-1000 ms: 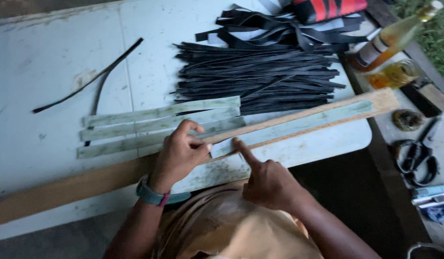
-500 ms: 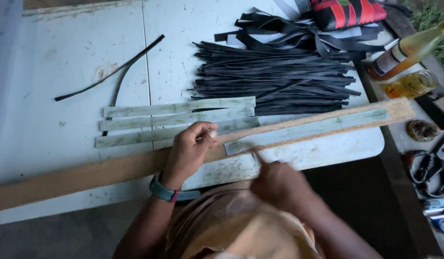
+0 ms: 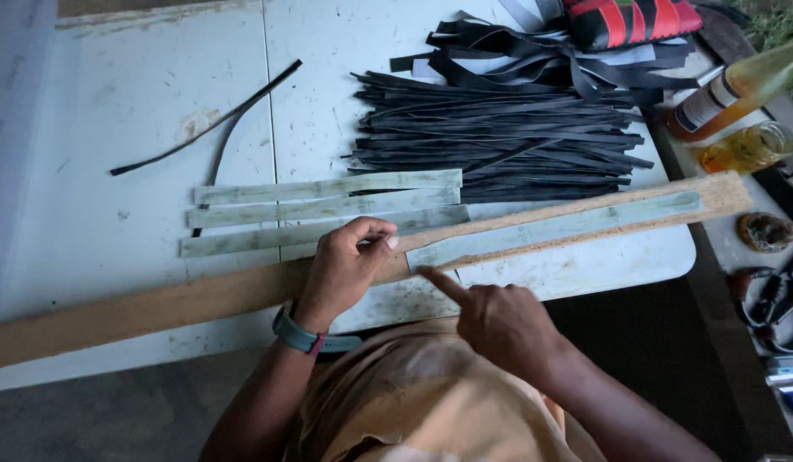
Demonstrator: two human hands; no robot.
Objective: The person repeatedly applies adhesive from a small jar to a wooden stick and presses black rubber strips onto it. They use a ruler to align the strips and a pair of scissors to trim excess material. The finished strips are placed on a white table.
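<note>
The left hand rests on the long wooden board, fingers curled and pressed together over its upper edge, just beside the near end of the pale green strip lying along the board; whether it pinches anything I cannot tell; the right hand points with its index finger stretched out, the tip touching the board's lower edge under that strip's end, the other fingers folded in.

Half a second ago the right hand was a blur lower down by the body; now it is sharp and up at the board; the left hand has kept its place.

The board's left end runs out of view; the left fingertips are tucked under and hard to make out.

Above the left hand lie three more pale strips side by side on the white table; beyond them a heap of black strips; a loose black strip lies well apart to the left; a bottle, a jar and scissors stand at the right.
</note>
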